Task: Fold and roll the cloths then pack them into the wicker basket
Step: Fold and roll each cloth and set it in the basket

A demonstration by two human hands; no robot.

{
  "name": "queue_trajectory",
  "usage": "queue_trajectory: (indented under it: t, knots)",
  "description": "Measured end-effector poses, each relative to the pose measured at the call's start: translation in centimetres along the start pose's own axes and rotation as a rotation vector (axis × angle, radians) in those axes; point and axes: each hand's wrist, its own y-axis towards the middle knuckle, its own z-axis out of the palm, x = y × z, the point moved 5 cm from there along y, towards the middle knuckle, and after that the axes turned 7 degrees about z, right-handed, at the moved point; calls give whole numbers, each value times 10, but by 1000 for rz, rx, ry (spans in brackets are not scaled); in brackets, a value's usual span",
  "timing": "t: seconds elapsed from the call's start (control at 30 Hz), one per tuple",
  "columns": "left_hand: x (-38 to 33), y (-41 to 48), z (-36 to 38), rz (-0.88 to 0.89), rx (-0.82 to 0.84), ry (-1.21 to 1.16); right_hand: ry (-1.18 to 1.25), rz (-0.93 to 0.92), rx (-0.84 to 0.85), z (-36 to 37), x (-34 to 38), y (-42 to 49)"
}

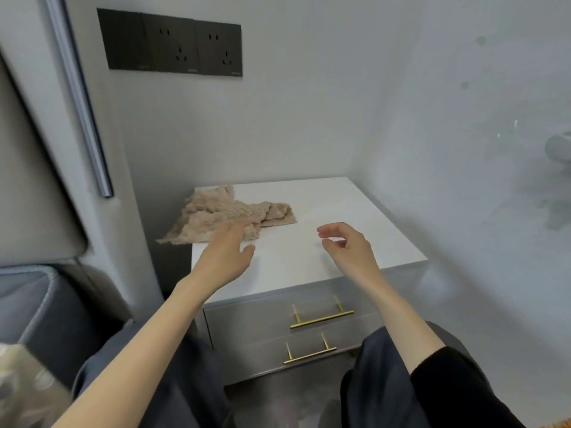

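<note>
A crumpled beige textured cloth (222, 214) lies on the back left of the white nightstand top (346, 217), with one corner hanging over the left edge. My left hand (227, 254) hovers with straight fingers just in front of the cloth, its fingertips at the cloth's near edge. My right hand (349, 245) floats over the middle of the top with loosely curled fingers, holding nothing. No wicker basket is in view.
The nightstand has two grey drawers with gold handles (321, 316). A wall with dark sockets (173, 44) stands behind, another wall to the right. A grey upholstered seat (46, 304) is at the left, and a pale blurred object (21, 387) at the bottom left. My knees flank the drawers.
</note>
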Motion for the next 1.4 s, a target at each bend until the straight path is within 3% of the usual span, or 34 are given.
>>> queue_trajectory:
  t: [0.27,0.37,0.5,0.63,0.73,0.93,1.2,1.4]
  knots:
    - [17,42,14,-88,28,492,-157,-74,62,27,-7,48]
    - [18,53,17,-93,-20,542,-231,-115,131,44,-7,60]
    - [24,63,19,-104,-23,416,-302,-197,183,65,-2,76]
    - [33,70,19,-124,95,208,-267,-159,185,77,-2,95]
    - [37,71,19,-64,174,162,-390,-155,163,86,-2,104]
    - [35,63,20,10,180,108,-461,-150,-26,65,-1,112]
    - [-6,63,31,194,170,-207,-507,-163,-405,-32,-8,97]
    - [-26,60,40,233,236,-291,-478,-235,-401,-68,-6,63]
